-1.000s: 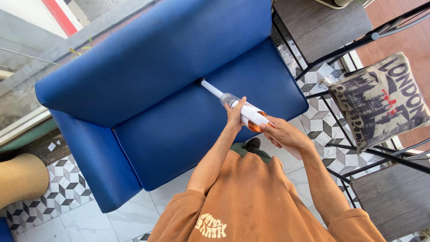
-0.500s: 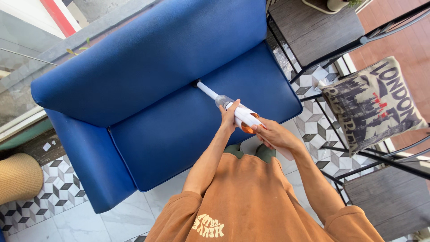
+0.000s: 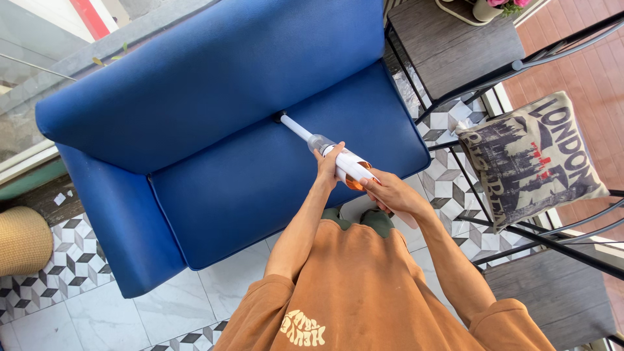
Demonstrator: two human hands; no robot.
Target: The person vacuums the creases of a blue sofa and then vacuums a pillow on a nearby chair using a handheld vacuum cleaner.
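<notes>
Vacuuming the crease of the blue sofa (image 3: 214, 91), by the look of it. Handheld vacuum (image 3: 348, 168) slanted down across the seat cushion, white with an orange part, narrow nozzle tip (image 3: 281, 117) tucked into the seam between backrest and seat. Left hand (image 3: 327, 166) wrapped round the body just behind the clear dust cup, grip closed on it. Right hand (image 3: 389, 193) clasped round the rear handle, fingers curled tight. Next move likely calling for a slide of the tip along the seam, kept pressed into the crease. Printed cushion (image 3: 534, 159) on a black metal chair to the right; patterned floor tiles (image 3: 45, 283) below.
</notes>
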